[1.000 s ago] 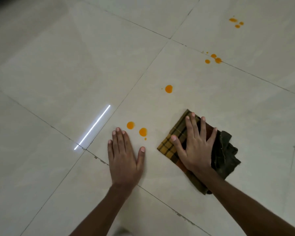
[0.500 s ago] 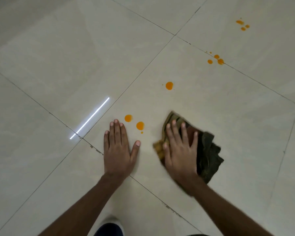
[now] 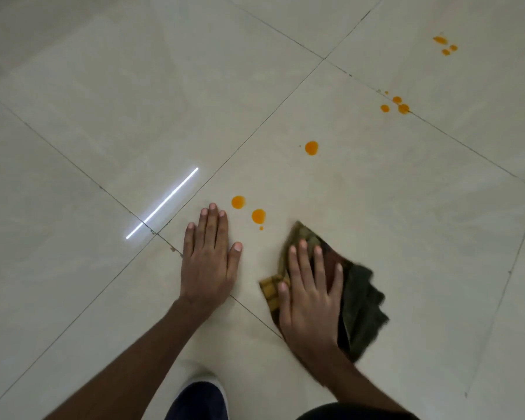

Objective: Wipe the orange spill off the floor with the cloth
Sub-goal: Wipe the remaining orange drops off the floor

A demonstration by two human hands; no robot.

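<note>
My right hand [image 3: 308,294] presses flat on a crumpled checked yellow-and-dark-green cloth [image 3: 362,307] on the pale tiled floor [image 3: 134,101]. My left hand [image 3: 208,259] lies flat on the floor beside it, fingers spread, holding nothing. Two orange drops [image 3: 238,202] [image 3: 258,215] sit just beyond my left fingertips, left of the cloth's far corner. A single drop [image 3: 311,147] lies farther off. A small cluster of drops [image 3: 397,105] sits on a tile joint, and another cluster [image 3: 445,46] is at the far right.
A bright reflected light strip [image 3: 162,203] shows on the glossy floor to the left. Dark tile joints cross the floor. A dark shoe with a white edge [image 3: 199,400] is at the bottom between my arms.
My right hand has dragged the cloth toward me and slightly left, bunching it up. My left hand has stayed planted on the floor. The view has pulled back a little.
</note>
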